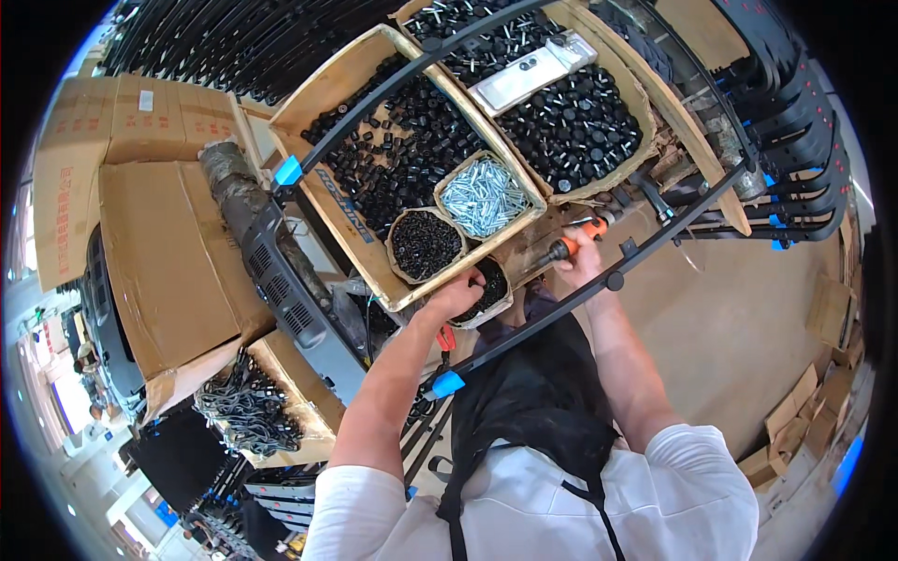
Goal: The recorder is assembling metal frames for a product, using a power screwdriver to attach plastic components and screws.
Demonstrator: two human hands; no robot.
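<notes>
- While the right hand (582,265) is wrapped round an orange-and-black power driver (564,249), the left hand (456,297) reaches into a small carton (496,315) of tiny black parts (493,286), just below the wooden tray (510,236); its fingertips are partly hidden, so I cannot tell whether they pinch anything.
- The step seems to be picking out fasteners (by feel, perhaps); next, a light fingertip grip would be called for.
- Shiny slim silver screws (482,196), matte round black knobs (580,131), smooth dark frame bar (552,320).
</notes>
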